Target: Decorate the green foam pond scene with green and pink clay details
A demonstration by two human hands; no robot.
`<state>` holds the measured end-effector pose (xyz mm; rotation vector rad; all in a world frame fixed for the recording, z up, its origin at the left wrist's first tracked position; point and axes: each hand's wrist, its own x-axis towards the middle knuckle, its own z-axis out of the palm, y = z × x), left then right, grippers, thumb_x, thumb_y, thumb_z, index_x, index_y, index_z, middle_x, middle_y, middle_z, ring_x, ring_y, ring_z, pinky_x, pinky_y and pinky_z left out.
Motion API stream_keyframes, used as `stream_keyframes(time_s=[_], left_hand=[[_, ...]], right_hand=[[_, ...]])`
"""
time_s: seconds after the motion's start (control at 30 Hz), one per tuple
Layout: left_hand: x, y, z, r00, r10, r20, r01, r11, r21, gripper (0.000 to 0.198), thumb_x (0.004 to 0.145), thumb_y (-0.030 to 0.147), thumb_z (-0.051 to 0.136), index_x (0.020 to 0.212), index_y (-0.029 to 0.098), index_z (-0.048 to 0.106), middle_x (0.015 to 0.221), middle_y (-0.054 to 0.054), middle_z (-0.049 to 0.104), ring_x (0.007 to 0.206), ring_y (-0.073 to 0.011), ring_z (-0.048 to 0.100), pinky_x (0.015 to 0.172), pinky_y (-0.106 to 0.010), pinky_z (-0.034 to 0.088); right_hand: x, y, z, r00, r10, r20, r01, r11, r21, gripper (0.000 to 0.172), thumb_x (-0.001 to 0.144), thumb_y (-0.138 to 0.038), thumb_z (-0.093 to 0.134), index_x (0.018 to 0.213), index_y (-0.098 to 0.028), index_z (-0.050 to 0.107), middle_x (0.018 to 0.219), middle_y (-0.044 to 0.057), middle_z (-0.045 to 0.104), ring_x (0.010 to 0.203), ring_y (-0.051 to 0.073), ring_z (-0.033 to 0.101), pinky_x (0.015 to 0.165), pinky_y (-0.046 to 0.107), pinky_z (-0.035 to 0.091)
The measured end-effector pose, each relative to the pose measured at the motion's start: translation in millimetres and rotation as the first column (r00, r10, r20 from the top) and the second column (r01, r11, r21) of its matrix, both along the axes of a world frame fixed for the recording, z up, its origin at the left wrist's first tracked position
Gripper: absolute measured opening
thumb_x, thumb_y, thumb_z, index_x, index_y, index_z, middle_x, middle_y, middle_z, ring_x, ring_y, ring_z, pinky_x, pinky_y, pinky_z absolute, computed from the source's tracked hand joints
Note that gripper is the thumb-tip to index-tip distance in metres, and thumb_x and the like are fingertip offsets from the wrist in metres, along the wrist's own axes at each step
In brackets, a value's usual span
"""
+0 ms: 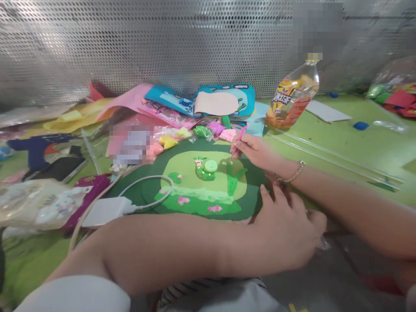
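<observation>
My right hand point(255, 149) pinches a slim pink modelling tool point(241, 135). The tool's tip is at small pale clay pieces above a green clay plant point(233, 180) on the right of a green picture board point(256, 206). A clay snail point(210, 167) with a swirled light-green shell sits mid-board. Pink clay flowers point(214, 209) dot the darker green strip along the board's near side. My left hand point(287, 223) lies at the board's lower right corner, below my right wrist, fingers apart and bent, apparently holding nothing; some fingertips are hidden.
Small bags of coloured clay point(169, 141) lie behind the board. A tilted drink bottle point(292, 97) stands at back right, near clear rods point(338, 156). On the left are a white charger point(105, 211) with a looped cable and a dark phone point(60, 169). A perforated metal panel point(195, 47) rises behind.
</observation>
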<state>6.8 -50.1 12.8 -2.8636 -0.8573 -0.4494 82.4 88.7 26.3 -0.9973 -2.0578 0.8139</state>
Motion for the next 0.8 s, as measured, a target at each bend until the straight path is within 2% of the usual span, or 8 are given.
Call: stream_keyframes(time_s=[0.1,0.2,0.53,0.8], left_hand=[[1.2,0.8,2.3,0.999,0.005,-0.037,-0.01,0.993,-0.118,0.036,0.082,0.04,0.05,0.108,0.015,0.049,0.125,-0.028,0.045,0.12,-0.0501,0.037,0.087,-0.067,0.03],[1.9,1.8,4.5,0.999,0.01,-0.048,-0.018,0.984,-0.175,0.036,0.083,0.04,0.048,0.108,0.015,0.048,0.129,-0.031,0.041,0.122,-0.0516,0.033,0.087,-0.068,0.029],[3.2,2.1,4.4,0.996,0.022,-0.081,-0.034,0.989,-0.147,0.039,0.084,0.044,0.047,0.11,0.016,0.046,0.128,-0.031,0.043,0.123,-0.0489,0.035,0.087,-0.067,0.029],[4.0,2.0,2.3,0.998,0.025,-0.06,-0.032,0.992,-0.125,0.043,0.079,0.047,0.056,0.108,0.016,0.048,0.128,-0.03,0.045,0.121,-0.0468,0.039,0.087,-0.067,0.03]], right_hand=[[1.0,1.8,-3.4,0.999,0.033,0.016,-0.033,0.999,-0.02,0.023,0.091,-0.032,0.04,0.074,-0.021,0.05,0.067,0.001,0.061,0.063,0.011,0.061,0.062,0.025,0.049],[0.7,2.5,-4.2,0.998,0.046,0.043,-0.045,0.999,-0.028,0.024,0.091,-0.035,0.041,0.074,-0.021,0.049,0.066,0.001,0.061,0.063,0.012,0.061,0.062,0.025,0.05],[1.5,0.9,-1.9,0.995,0.035,0.092,-0.034,0.999,-0.011,0.024,0.09,-0.035,0.04,0.072,-0.021,0.048,0.069,0.002,0.062,0.061,0.011,0.06,0.06,0.025,0.049],[1.0,1.5,-2.3,0.993,0.049,0.112,-0.051,0.999,0.019,0.027,0.089,-0.035,0.039,0.071,-0.019,0.049,0.067,0.002,0.061,0.059,0.011,0.06,0.059,0.024,0.047]])
